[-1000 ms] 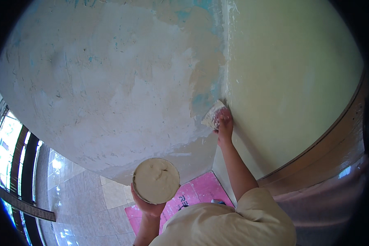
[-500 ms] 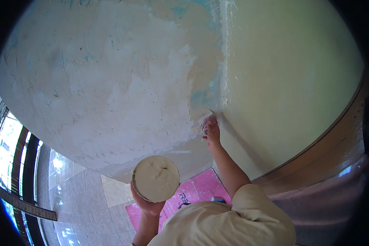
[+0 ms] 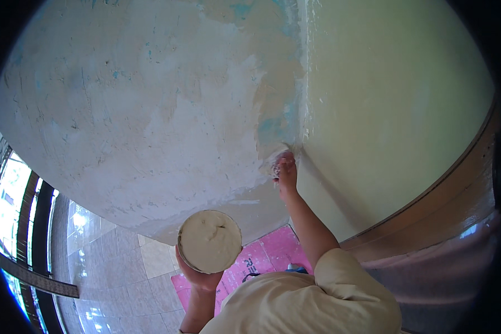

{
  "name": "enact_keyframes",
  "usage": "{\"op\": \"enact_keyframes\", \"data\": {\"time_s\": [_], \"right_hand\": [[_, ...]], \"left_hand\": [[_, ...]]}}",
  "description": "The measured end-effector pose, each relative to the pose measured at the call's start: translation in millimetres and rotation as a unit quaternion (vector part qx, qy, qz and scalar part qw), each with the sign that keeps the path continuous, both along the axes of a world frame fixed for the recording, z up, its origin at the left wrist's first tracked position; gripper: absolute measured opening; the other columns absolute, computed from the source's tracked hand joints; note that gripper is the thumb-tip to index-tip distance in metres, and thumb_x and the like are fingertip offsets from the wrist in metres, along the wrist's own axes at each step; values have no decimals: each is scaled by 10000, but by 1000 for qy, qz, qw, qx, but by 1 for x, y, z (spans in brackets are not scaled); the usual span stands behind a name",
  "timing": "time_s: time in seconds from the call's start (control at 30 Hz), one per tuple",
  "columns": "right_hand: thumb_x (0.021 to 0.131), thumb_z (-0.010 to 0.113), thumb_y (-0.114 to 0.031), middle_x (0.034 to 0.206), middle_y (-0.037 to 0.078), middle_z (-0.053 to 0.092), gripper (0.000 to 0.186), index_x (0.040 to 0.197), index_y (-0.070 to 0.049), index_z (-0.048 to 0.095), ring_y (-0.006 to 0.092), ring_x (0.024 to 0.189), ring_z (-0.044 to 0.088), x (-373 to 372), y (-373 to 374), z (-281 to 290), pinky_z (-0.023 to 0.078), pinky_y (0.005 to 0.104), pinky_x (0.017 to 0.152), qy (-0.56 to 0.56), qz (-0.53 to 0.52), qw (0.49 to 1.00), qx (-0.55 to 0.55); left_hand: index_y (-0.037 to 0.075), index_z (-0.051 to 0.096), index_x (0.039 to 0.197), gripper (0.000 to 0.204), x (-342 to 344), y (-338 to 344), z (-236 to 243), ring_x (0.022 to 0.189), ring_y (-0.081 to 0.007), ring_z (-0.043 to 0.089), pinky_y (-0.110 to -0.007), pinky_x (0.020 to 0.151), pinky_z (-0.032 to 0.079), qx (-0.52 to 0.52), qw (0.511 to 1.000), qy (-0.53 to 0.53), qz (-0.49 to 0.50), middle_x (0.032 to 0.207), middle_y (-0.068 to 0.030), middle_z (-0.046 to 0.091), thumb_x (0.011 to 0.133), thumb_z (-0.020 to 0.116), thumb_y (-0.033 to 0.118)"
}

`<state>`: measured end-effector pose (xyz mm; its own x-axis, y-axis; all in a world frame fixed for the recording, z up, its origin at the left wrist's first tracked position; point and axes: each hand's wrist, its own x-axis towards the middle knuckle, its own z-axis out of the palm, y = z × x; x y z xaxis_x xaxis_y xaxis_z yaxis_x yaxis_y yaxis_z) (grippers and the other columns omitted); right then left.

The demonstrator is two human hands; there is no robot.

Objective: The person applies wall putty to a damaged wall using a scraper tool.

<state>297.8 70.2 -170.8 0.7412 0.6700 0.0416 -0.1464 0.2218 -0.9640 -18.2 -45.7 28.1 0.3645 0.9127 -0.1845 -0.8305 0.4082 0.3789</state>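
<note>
My left hand [image 3: 200, 275] grips a round tub of putty [image 3: 210, 241] from its near left side. Beige paste fills the tub nearly to its rim, with a small lump on top. My right hand [image 3: 286, 171] is closed on a putty-smeared scraper [image 3: 276, 158], whose exact shape is blurred. Its edge lies against the patchy wall [image 3: 167, 128], close to the inner corner. Bare blue-green and tan patches [image 3: 275, 128] show just above the scraper.
A pale yellow-green wall [image 3: 395, 111] meets the patchy one at the corner, to my right. Below it runs a curved brown wooden panel [image 3: 428, 195]. A pink sheet [image 3: 267, 253] covers tiled floor [image 3: 122, 273] at my feet. Far left is a bright opening with dark bars [image 3: 25, 217].
My right hand has shifted slightly up the wall with the scraper. The tub in my left hand sits a touch further left and higher.
</note>
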Motion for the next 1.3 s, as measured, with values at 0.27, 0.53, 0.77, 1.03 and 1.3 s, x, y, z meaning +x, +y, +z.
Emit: {"op": "enact_keyframes", "data": {"time_s": [0.27,0.53,0.77,1.03,1.3], "right_hand": [[982,580,-507,1302,-41,584,503,1436,-340,441,152,965,628,-15,-38,-41,493,294,587,231,-62,970,-36],[957,635,-499,1246,10,622,552,1383,-172,506,141,932,636,18,6,7,488,263,541,32,-61,997,40],[1008,611,-316,1251,43,636,381,1316,-101,544,152,980,646,-6,-45,-20,549,310,617,140,-117,981,-66],[1007,545,-120,1141,110,699,337,1335,-48,578,254,1054,661,1,-52,19,498,364,944,-229,-208,951,27],[807,707,-82,1293,124,608,591,1378,-168,583,338,1172,562,-30,-13,32,442,477,917,-516,-265,805,-123]], "left_hand": [[26,358,1434,1080,-8,2,-35,1201,-273,575,-464,973,544,187,949,241,80,1347,-160,543,547,973,60],[29,356,1436,1074,5,-2,-12,1203,-279,578,-469,974,541,-8,998,45,32,1361,-163,534,558,974,67],[47,348,1455,1008,-23,13,-69,1246,-301,558,-484,991,539,302,892,328,76,1419,-170,491,639,939,83],[88,333,1464,968,-6,3,-21,1323,-294,493,-484,1047,502,1,999,-23,-43,1475,-134,440,699,917,184],[194,477,1440,630,-2,9,-42,1388,-328,403,-602,1118,354,270,949,146,-66,1495,-62,432,958,416,595]]}}
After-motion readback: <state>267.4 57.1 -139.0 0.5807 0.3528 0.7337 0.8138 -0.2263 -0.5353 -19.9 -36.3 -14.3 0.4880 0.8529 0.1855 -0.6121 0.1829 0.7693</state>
